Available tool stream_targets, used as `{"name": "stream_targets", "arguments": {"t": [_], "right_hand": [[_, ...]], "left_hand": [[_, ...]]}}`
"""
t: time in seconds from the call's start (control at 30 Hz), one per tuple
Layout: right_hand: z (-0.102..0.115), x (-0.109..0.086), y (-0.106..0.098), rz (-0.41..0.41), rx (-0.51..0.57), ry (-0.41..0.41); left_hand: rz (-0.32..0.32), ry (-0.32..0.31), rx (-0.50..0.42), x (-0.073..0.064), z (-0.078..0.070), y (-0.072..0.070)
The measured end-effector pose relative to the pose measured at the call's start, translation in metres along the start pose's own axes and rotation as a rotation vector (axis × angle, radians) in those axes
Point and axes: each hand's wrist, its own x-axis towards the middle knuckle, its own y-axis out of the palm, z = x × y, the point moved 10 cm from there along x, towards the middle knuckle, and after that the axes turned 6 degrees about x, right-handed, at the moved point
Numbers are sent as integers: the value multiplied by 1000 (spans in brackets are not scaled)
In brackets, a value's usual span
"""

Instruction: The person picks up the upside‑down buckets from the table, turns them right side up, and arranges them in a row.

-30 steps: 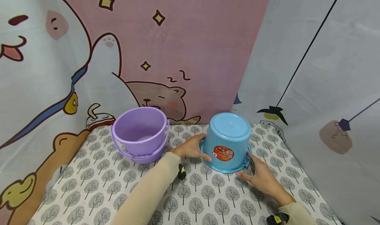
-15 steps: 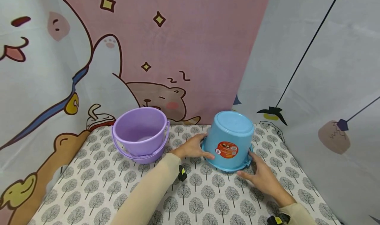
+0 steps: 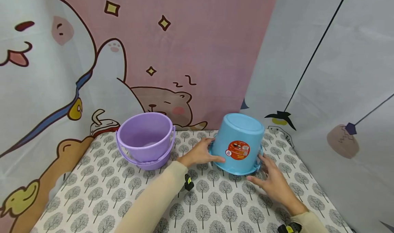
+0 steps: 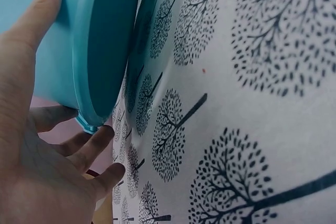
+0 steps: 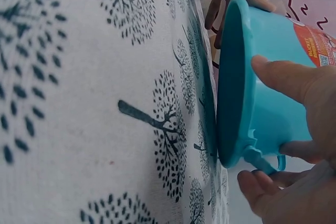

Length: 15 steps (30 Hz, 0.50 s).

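An upside-down light blue bucket [image 3: 227,134] with a red label [image 3: 238,150] stands at the right, tilted, its base uppermost. My left hand [image 3: 200,154] holds its left side. In the left wrist view, that thumb presses the wall above the rim [image 4: 81,66], and the other fingers curl near the rim's lug. On the opposite side my right hand [image 3: 274,180] grips the bucket, thumb on the wall by the rim and fingers around the handle's hinge [image 5: 260,158]. Part of the rim shows raised off the cloth in both wrist views.
A purple bucket [image 3: 138,153] stands upright at the back left, its handle [image 3: 164,155] hanging down at the front. Tree-patterned cloth [image 3: 129,199] covers the table. A cartoon-printed curtain [image 3: 212,48] hangs close behind, and another grey-white panel [image 3: 323,89] borders the right side.
The blue bucket has tilted further, its base shifting right and slightly up in view and its near rim rising. Both hands stay on it. The purple bucket keeps its place.
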Motion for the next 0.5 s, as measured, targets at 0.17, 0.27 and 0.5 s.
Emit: {"name": "stream_targets", "arguments": {"t": [0.17,0.27,0.5], "right_hand": [[2,-1,0,-12,27,-17],[3,-1,-1,-26,37,-31],[13,-2,-5,-88,58,-86]], "left_hand": [[0,-13,-78,-9,3,-2],[-1,-16,-87,-12,3,-4],[-20,-12,-79,-18,-1,-10]]}}
